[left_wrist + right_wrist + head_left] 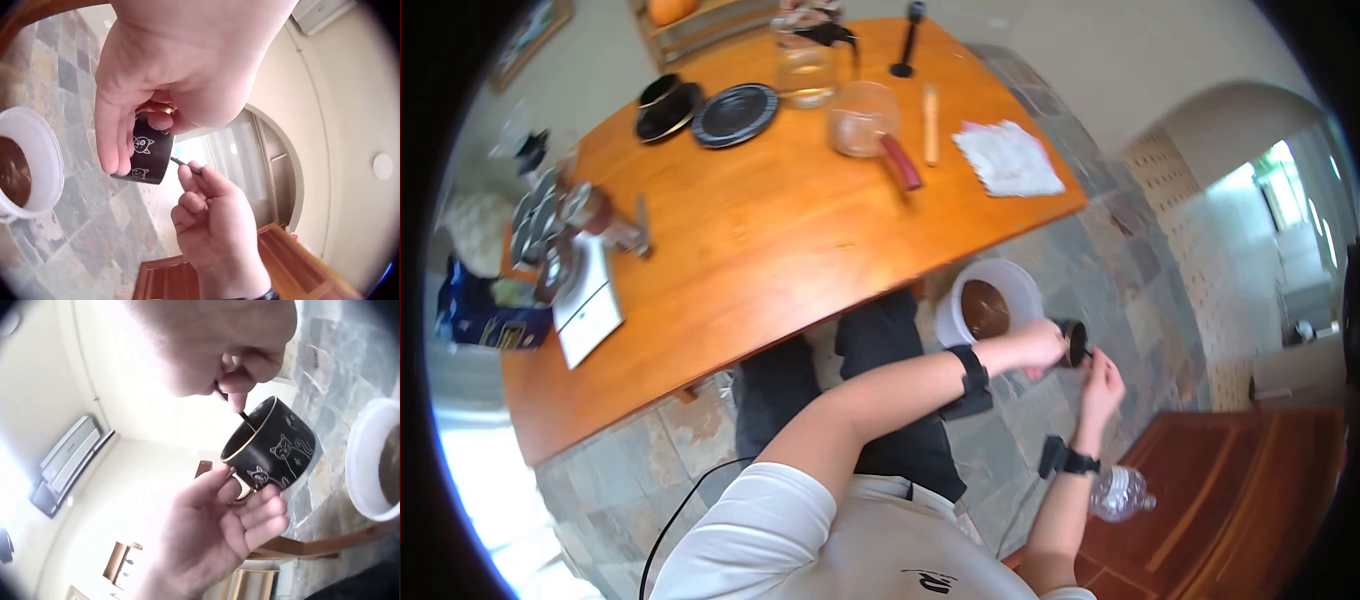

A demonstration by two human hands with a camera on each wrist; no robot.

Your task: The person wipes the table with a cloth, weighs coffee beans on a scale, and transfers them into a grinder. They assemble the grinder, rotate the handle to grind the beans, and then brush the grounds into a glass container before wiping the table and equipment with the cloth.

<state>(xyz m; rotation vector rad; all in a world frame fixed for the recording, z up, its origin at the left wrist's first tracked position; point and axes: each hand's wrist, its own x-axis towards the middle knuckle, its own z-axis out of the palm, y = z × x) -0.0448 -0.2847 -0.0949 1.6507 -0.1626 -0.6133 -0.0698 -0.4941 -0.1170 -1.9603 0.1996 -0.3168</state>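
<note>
Over the floor at the table's near right side, my left hand (1040, 345) holds a black mug (281, 447) by its gold handle. White cat drawings and a gold rim mark the mug, which is tilted with its mouth towards my right hand (1103, 385). That hand pinches a thin black handle (195, 169) between thumb and fingers. In the right wrist view the handle passes over the rim into the mug; its far end is hidden inside. Right beside the mug stands a white bucket (948, 322) with brown liquid (985, 308) at the bottom.
On the wooden table (740, 230) are a saucepan (865, 120) with a red handle, a white cloth (1008, 160), a dark plate (737, 115), a cup and saucer (665, 108), and a glass jug (805, 75). A plastic bottle (1120, 494) lies at my right.
</note>
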